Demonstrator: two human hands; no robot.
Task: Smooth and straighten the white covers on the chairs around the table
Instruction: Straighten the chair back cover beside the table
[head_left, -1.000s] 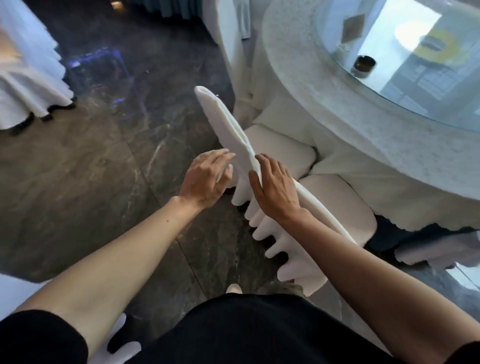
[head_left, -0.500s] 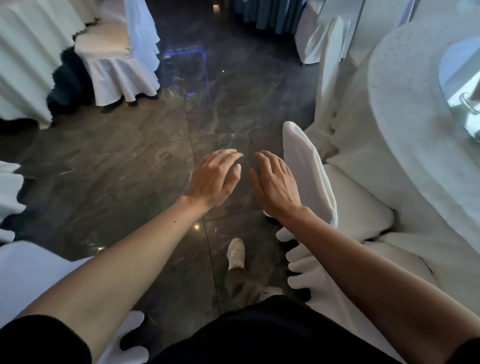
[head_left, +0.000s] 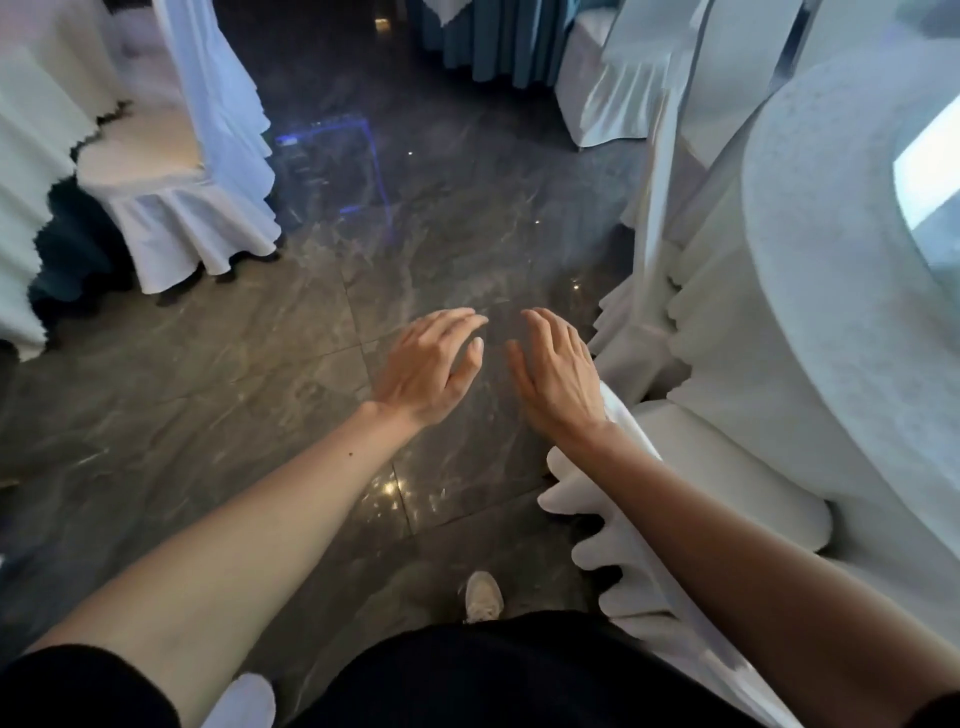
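My left hand (head_left: 434, 366) and my right hand (head_left: 553, 376) hover side by side over the dark floor, palms down, fingers apart, holding nothing. The white-covered chair (head_left: 727, 467) that I stood behind lies under my right forearm, its ruffled skirt (head_left: 613, 551) hanging beside my arm. A second white-covered chair (head_left: 660, 218) stands ahead on the right, pushed against the round table (head_left: 831, 312) with its white cloth. Neither hand touches a cover.
A white-covered chair (head_left: 176, 197) stands at the left by another clothed table (head_left: 31, 171). More covered chairs (head_left: 623, 73) and blue-green drapes (head_left: 493, 41) are at the back. Glossy dark marble floor (head_left: 260, 389) lies between. My shoe (head_left: 483, 595) shows below.
Both hands have come off the chair's back cover and now hang over the floor. My view has swung left and forward, so the chair has slid to the lower right.
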